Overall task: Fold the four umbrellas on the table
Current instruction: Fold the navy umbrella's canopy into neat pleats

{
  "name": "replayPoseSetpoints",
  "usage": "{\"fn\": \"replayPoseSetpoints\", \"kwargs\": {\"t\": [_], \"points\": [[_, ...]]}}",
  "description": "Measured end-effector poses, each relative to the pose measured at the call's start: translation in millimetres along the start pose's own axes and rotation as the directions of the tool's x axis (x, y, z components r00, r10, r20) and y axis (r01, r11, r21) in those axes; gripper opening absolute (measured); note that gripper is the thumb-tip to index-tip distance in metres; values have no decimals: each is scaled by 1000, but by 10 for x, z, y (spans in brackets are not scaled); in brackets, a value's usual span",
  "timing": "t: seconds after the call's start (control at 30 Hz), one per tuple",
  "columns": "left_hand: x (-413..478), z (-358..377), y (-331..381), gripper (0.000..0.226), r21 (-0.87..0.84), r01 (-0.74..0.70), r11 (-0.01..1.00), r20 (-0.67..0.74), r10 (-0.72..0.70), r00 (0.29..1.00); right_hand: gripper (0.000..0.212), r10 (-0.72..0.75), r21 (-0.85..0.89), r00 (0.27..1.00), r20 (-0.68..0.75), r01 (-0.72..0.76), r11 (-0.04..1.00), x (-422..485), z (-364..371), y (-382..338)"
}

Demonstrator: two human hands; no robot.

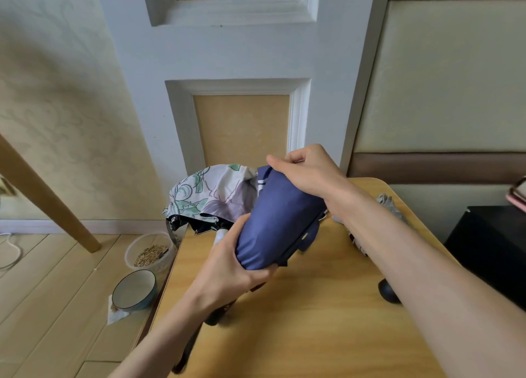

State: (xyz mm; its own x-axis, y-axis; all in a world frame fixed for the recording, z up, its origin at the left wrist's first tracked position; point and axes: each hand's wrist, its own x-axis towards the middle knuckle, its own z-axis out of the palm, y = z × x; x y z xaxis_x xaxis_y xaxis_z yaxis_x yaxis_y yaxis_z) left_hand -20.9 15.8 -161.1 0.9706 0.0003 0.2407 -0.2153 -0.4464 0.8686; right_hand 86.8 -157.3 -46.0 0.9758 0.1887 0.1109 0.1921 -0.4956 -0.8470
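A rolled navy-blue fabric umbrella point(280, 221) is held just above the yellow wooden table point(313, 329), tilted from seven o'clock up to one o'clock. The left hand point(227, 269) curls round its lower end, fingers wrapped under the cloth. The right hand point(307, 172) pinches the fabric edge at the top end. At ten o'clock from it, a white umbrella with green and purple flower print point(210, 192) lies loosely bunched on the table's far corner, touching the navy one.

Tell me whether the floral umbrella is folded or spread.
Unfolded: the floral umbrella lies with its canopy loose and billowed, not rolled.
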Motion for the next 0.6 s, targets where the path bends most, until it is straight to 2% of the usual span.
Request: {"fn": "replayPoseSetpoints", "kwargs": {"t": [0.03, 0.07, 0.1, 0.17, 0.2, 0.27, 0.37, 0.5, 0.6], "points": [[11, -2, -16, 70, -18, 15, 1000, -17, -15, 1000, 65, -35, 26, 998, 46, 34, 999, -34, -33, 2], [17, -10, -12, 67, -61, 38, 997, -34, -40, 999, 67, -68, 45, 993, 93, 64, 997, -60, -79, 6], [20, -26, 6, 64, -114, 66, 991, -46, -72, 996, 58, -94, 75, 987, 127, 85, 994, -94, -133, 15], [25, -62, 45, 58, -201, 120, 972, -73, -137, 988, 24, -149, 175, 979, 140, 124, 977, -141, -231, 140], [27, -81, 61, 55, -248, 152, 957, -75, -175, 982, 27, -175, 208, 975, 137, 144, 967, -182, -271, 230], [32, -109, 75, 53, -363, 215, 907, -43, -247, 968, 48, -206, 205, 968, 142, 175, 963, -269, -314, 415], [31, -127, 86, 62, -478, 282, 832, 56, -292, 955, 61, -226, 169, 959, 169, 198, 965, -362, -292, 664], [18, -86, 101, 69, -505, 308, 806, 175, -253, 951, 55, -242, 351, 956, 168, 171, 921, -439, -205, 816], [-17, -38, 86, 96, -543, 349, 764, 277, -229, 933, 47, -232, 393, 954, 188, 143, 908, -460, -136, 826]]}}
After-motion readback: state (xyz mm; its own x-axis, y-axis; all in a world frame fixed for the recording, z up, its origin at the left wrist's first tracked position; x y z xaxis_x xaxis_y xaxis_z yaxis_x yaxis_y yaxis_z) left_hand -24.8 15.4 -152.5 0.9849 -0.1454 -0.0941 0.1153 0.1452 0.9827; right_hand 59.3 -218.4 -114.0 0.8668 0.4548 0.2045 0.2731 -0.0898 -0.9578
